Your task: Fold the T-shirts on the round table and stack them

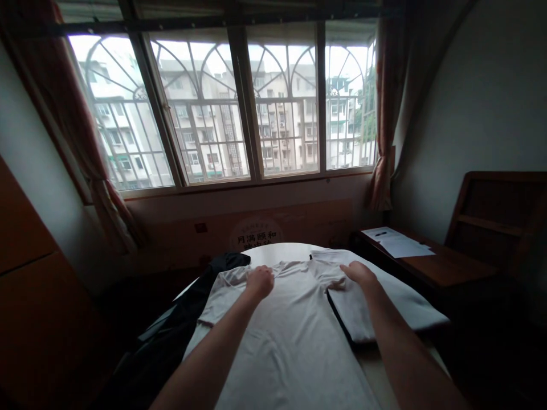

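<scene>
A white T-shirt [294, 336] lies spread over a round white table [273, 249], its collar toward the window and its hem toward me. My left hand [260, 282] is closed on the shirt near the left side of the collar. Over at the right sleeve, my right hand [359, 273] pinches the fabric, which bunches beside the fingertips. Under and beyond that sleeve is a folded light cloth [356, 319] with a dark edge. Dark clothing [196, 307] lies along the table's left side, next to the shirt's left sleeve.
A wooden desk [461, 267] with white papers [401, 244] and a pen stands at the right, a wooden chair [504, 210] behind it. Barred windows with tied curtains [384, 171] span the far wall. An orange-brown cabinet [34, 296] is at the left.
</scene>
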{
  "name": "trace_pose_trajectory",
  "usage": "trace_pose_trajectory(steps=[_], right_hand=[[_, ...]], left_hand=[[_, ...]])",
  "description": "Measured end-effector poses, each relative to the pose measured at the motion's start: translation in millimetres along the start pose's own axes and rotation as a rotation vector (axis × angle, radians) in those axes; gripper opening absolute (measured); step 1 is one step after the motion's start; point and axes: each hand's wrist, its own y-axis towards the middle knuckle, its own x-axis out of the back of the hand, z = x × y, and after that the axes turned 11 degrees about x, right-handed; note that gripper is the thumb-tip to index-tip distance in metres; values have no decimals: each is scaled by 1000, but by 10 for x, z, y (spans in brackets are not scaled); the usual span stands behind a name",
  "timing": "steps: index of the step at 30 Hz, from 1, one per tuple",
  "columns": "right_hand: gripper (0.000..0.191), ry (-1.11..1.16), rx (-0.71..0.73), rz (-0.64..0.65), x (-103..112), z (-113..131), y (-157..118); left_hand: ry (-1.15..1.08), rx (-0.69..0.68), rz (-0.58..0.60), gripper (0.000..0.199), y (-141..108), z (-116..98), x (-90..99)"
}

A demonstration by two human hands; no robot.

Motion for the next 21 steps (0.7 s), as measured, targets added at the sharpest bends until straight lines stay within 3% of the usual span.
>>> trace_pose_trajectory(steps=[4, 7, 14, 18, 21], right_hand=[[53, -22, -42, 23, -60, 82, -34], [51, -33, -53, 21, -86, 142, -54], [44, -19, -83, -49, -131, 185, -34], [22, 72, -26, -106, -182, 158, 37], [16, 176, 28, -145, -190, 173, 99]], left_hand=[[-52, -169, -6, 37, 184, -751, -201], [-87, -204, 4, 47, 295, -1054, -381], [-169, -156, 65, 54, 397, -1110, -734], [-209, -149, 78, 63, 431, -1070, -822], [-228, -139, 83, 66, 458, -1043, -845]])
